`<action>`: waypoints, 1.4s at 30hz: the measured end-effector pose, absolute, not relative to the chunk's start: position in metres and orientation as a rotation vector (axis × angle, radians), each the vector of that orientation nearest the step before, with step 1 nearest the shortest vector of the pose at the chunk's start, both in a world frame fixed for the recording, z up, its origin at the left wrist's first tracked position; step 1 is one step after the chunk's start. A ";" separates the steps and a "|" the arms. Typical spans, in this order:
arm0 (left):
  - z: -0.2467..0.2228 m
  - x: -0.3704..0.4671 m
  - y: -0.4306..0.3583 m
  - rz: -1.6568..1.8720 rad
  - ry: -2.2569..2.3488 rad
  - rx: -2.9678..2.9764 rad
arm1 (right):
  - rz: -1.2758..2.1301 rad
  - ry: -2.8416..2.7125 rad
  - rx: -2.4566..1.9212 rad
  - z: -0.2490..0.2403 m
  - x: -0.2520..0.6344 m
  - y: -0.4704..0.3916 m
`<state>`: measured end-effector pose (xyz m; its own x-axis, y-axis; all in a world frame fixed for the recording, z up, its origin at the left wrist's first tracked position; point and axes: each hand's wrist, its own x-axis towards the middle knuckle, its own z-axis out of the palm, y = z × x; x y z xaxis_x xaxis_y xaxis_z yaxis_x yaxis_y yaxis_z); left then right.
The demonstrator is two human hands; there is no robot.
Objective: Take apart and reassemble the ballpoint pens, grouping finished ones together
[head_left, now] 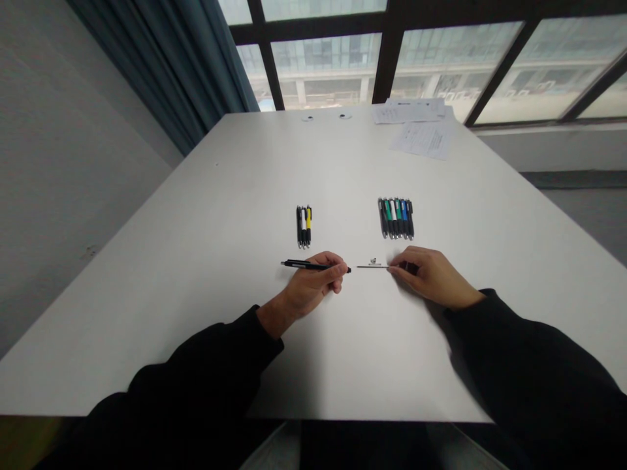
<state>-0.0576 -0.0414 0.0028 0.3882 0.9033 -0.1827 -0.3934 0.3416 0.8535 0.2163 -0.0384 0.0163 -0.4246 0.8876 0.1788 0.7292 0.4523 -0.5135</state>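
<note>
My left hand (318, 281) is closed round a black pen barrel (306, 264), which lies roughly level with one end pointing right. Facing it, my right hand (424, 274) pinches a thin refill (372, 267) that points left, its tip a small gap from the barrel's end. Small metallic parts (373, 261) lie on the table just beyond the refill. Beyond my left hand is a row of three pens (304, 227), black, white and yellow. Several pens (396, 219) in black, green, white and blue lie side by side beyond my right hand.
The white table (220, 215) reaches to the windows. Paper sheets (422, 138) lie at its far right, and two round fittings (307, 118) are near the far edge. A dark blue curtain (171, 59) hangs at the far left.
</note>
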 end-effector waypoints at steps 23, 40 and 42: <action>-0.006 -0.047 -0.044 0.943 0.837 1.054 | 0.965 -1.843 -1.038 0.025 0.161 -0.075; -0.003 -0.069 -0.033 0.903 1.053 1.556 | 1.027 -1.934 -1.262 0.023 0.224 -0.051; -0.004 -0.068 -0.030 0.920 1.059 1.805 | 0.896 -2.062 -1.320 0.022 0.229 -0.049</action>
